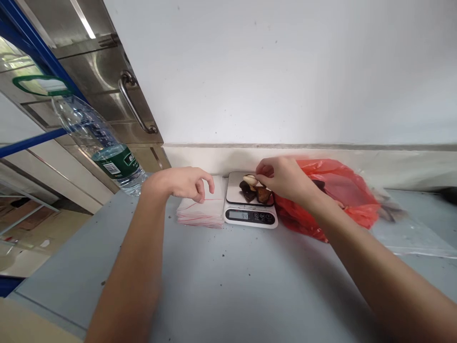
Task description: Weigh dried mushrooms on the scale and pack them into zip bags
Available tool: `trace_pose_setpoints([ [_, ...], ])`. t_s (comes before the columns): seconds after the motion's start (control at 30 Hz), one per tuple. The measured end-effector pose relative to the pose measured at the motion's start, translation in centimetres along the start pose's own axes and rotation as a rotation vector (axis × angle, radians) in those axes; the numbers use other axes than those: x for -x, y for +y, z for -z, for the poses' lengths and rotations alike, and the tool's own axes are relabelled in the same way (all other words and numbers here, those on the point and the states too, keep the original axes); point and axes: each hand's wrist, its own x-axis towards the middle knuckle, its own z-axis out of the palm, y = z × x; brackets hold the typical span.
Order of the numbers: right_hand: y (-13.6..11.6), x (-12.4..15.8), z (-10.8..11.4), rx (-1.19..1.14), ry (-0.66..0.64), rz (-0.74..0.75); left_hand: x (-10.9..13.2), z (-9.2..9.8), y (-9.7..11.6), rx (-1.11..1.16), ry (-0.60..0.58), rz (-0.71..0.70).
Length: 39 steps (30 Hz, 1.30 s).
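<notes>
A small white digital scale (232,218) lies on the grey table, its display lit with what looks like 94. On its plate sit several dried pieces: a pale oval slice (250,180), dark wrinkled pieces (247,191) and a brown chunk (263,194). My right hand (280,175) is over the plate's right edge, fingertips pinched beside the pieces; whatever they hold is hidden. My left hand (194,185) hangs over a stack of clear zip bags with red lines (202,214), fingers loosely bent and apart, holding nothing.
Right of the scale lies an open red plastic bag (342,186) with dark pieces inside. A clear plastic bag (410,233) is beyond it. At the left stands a large water bottle (117,159) with a green handle. A white wall (285,85) rises behind the table (228,286).
</notes>
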Motion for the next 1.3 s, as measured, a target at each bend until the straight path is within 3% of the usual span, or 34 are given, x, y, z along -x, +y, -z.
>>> trace_pose_setpoints([
  [0.23,0.3,0.0,1.1,-0.075,0.096,-0.001,0.2,0.0,-0.6,0.046,0.032,-0.025],
  [0.37,-0.1,0.4,1.6,-0.175,0.096,0.081,0.6,0.1,-1.0,0.098,0.127,-0.069],
  [0.6,-0.9,1.3,0.7,-0.233,-0.205,0.440,1.0,0.0,-0.6,0.303,0.337,-0.213],
  [0.77,-0.9,1.1,-0.5,-0.145,-0.231,0.549,1.3,-0.1,0.0,0.390,0.403,-0.327],
  [0.97,-1.5,1.3,-0.2,-0.391,-0.239,0.413,1.1,-0.1,0.1,0.414,0.341,-0.363],
  [1.1,-2.3,1.7,-0.2,-0.619,-0.276,0.232,0.9,-0.2,0.4,0.423,0.364,-0.380],
  [1.3,-3.1,2.0,-0.7,-0.886,-0.221,-0.044,0.5,-0.3,1.3,0.492,0.400,-0.407],
])
